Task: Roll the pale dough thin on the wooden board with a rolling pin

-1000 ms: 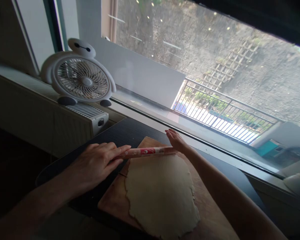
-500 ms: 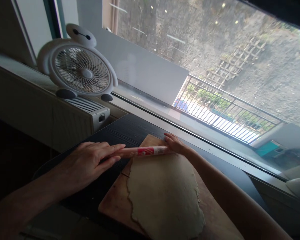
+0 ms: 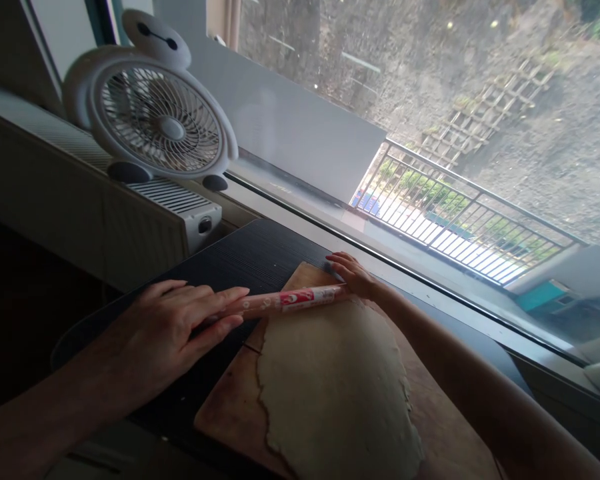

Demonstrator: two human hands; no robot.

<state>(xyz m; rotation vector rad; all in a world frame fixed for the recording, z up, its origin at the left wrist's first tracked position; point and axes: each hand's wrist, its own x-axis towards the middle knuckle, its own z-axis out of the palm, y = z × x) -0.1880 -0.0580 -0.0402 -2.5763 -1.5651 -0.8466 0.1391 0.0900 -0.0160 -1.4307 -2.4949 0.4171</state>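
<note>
A pale sheet of rolled-out dough (image 3: 330,387) with ragged edges lies over a wooden board (image 3: 225,407). Across its far edge rests a rolling pin (image 3: 295,298), light pink-brown with a red and white printed band. My left hand (image 3: 180,327) is closed round the pin's left end, thumb and forefinger stretched along it. At the other end, my right hand (image 3: 353,273) has its palm and fingers over the pin; part of its grip is hidden.
The board stands on a dark table (image 3: 260,257) beside a window ledge (image 3: 405,273). At the left, a white character-shaped fan (image 3: 170,127) sits on a radiator (image 3: 180,207). Beyond the glass are a railing (image 3: 475,213) and a rough slope.
The view has shifted slightly, so the fan appears higher. The rolling pin now slants a little more, its right end further up. Both hands keep their hold on it.
</note>
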